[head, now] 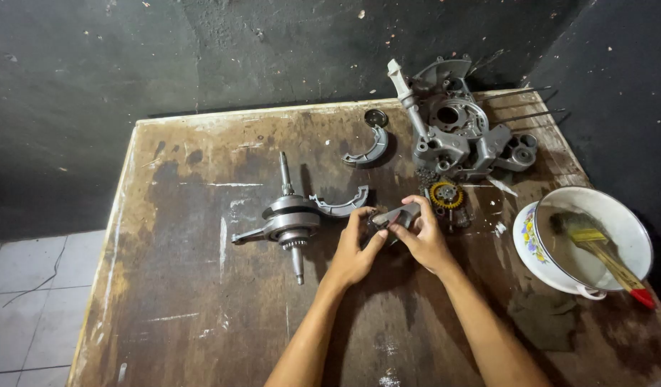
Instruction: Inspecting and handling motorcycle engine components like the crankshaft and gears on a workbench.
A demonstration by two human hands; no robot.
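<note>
Surface: a worn, stained wooden surface (201, 287) against a dark wall, pale floor tiles at far left.
Crankshaft: a grey crankshaft (291, 218) lies left of the hands, its shaft running near to far, its connecting rod pointing left.
Near brake shoe: a curved brake shoe (339, 206) touches the crankshaft's right side, just beside the left hand.
Far brake shoe: a second brake shoe (366, 149) lies farther back, with a small round cap (375, 117) just beyond it.
Left hand: the left hand (355, 251) has its grip closed on the near-left end of a small grey metal part (396, 216), thumb and fingertips pinching it.
Metal part: held just above the surface at centre, its long axis running left to right, the right end tilted slightly away from the camera.
Right hand: the right hand (425, 240) has its grip closed on the part's right end, fingers wrapped over the top.
Sprocket: a yellowish sprocket (446, 194) with chain lies just behind the right hand.
Engine case: a grey engine case (456, 132) sits at the far edge, long studs pointing right.
Bowl: a white enamel bowl (534, 251) at right holds a paintbrush (602, 254), handle pointing near-right.
Rag: a dark rag (545, 319) lies near the bowl.
</note>
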